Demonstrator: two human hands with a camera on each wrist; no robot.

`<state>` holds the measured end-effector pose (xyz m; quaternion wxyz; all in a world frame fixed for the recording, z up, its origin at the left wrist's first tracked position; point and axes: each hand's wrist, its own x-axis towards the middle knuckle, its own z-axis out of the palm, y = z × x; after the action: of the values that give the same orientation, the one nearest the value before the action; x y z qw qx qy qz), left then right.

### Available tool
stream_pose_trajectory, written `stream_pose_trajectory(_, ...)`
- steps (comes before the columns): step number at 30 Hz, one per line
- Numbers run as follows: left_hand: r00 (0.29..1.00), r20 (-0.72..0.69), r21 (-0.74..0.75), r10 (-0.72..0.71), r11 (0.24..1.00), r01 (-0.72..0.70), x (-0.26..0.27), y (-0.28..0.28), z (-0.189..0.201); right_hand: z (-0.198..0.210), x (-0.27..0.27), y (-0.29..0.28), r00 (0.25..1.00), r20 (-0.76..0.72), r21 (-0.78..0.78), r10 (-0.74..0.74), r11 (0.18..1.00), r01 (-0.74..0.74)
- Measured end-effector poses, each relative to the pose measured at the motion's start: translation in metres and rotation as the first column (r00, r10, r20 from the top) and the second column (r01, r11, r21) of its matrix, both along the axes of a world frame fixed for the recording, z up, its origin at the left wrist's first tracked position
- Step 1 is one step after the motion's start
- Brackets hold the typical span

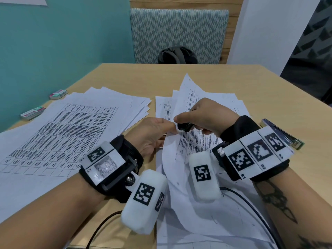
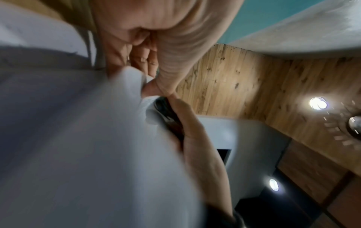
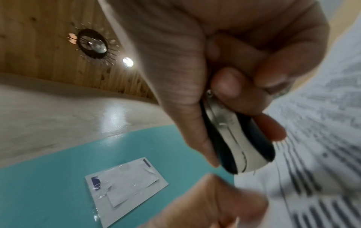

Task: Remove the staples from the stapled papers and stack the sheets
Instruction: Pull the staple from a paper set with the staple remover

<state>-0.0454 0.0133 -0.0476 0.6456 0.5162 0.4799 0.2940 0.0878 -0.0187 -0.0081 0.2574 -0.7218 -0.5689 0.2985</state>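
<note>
Wooden table [image 1: 251, 83]: two paper areas. Loose sheets [image 1: 75, 126] fanned at left; stapled papers [image 1: 188, 105] lifted right of centre, between both hands. Left hand [image 1: 152, 133] pinches their near corner, thumb on top, fingers curled beneath. Right hand [image 1: 206, 115] is closed around a black staple remover [image 1: 185, 127], its tip against that corner. Stapler [image 1: 282, 133] at right; two small boxes [image 1: 32, 113] far left.
</note>
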Motion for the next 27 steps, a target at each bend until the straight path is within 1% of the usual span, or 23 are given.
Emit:
stream_pose_trajectory(3,1.0,-0.025,-0.006,0.02,1.0,-0.02,-0.001,0.001,-0.001,0.005,0.003,-0.004,1.0,0.021,0.036,-0.018,0.999,0.017)
stream_pose_trajectory(6,1.0,-0.026,-0.025,0.014,1.0,-0.015,-0.001,0.003,-0.001,0.01,0.012,-0.006,0.994,0.069,0.066,-0.081,0.995,0.076)
stream_pose_trajectory(10,1.0,-0.009,-0.05,-0.017,0.999,0.016,-0.002,0.003,-0.002,0.012,0.027,-0.01,0.984,0.12,0.063,-0.128,0.991,0.121)
stream_pose_trajectory(13,1.0,-0.007,-0.05,-0.013,0.999,0.012,-0.003,0.003,-0.002,0.015,0.031,-0.012,0.979,0.136,0.074,-0.155,0.987,0.146)
stream_pose_trajectory(16,1.0,-0.013,-0.049,-0.009,0.999,0.009,-0.004,0.003,0.0,0.018,0.033,-0.013,0.956,0.179,0.123,-0.234,0.969,0.214)
stream_pose_trajectory(18,0.999,-0.031,-0.035,-0.015,0.999,0.014,-0.004,0.003,0.001,0.023,0.032,-0.014,0.938,0.227,0.146,-0.262,0.961,0.233)
stream_pose_trajectory(21,0.997,-0.071,-0.022,-0.023,1.0,0.021,-0.004,0.005,0.001,0.035,0.03,-0.015,0.915,0.32,0.169,-0.244,0.966,0.198)
stream_pose_trajectory(24,0.992,-0.105,-0.056,-0.069,0.996,0.063,-0.005,0.008,0.002,0.051,0.031,-0.011,0.918,0.344,0.186,-0.195,0.973,0.137)
stream_pose_trajectory(27,0.982,-0.14,-0.117,-0.124,0.987,0.108,-0.006,0.011,0.004,0.059,0.032,-0.003,0.924,0.363,0.145,-0.122,0.987,0.073)
